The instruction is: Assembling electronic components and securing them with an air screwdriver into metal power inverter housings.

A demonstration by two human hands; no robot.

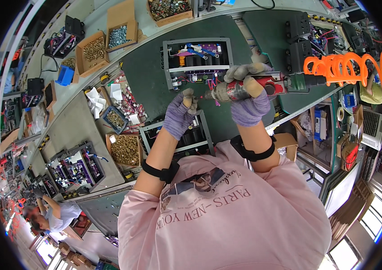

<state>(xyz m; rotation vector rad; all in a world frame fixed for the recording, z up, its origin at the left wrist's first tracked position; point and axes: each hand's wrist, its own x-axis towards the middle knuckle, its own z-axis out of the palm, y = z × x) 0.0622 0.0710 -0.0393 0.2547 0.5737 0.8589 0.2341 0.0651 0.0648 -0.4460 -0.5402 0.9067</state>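
Observation:
My right hand [250, 105], in a purple glove with grey fingers, is wrapped round a red and black air screwdriver [269, 85]. The tool lies almost level, its tip pointing left. Close to that tip, the fingers of my gloved left hand [179, 112] are pinched together; whatever is between them is too small to make out. Beyond both hands stands a metal-framed electronic unit [168, 69] with blue connectors and wires. A second framed unit [206, 130] sits nearer to me, partly hidden under my left forearm.
An orange coiled air hose [344, 69] runs right from the tool. Boxes of brass fasteners [125, 148] and a blue tray of small parts [115, 119] stand left, beside bundled red-white wires [132, 105]. More units line the green-topped bench [143, 67]. Another person [60, 216] works far left.

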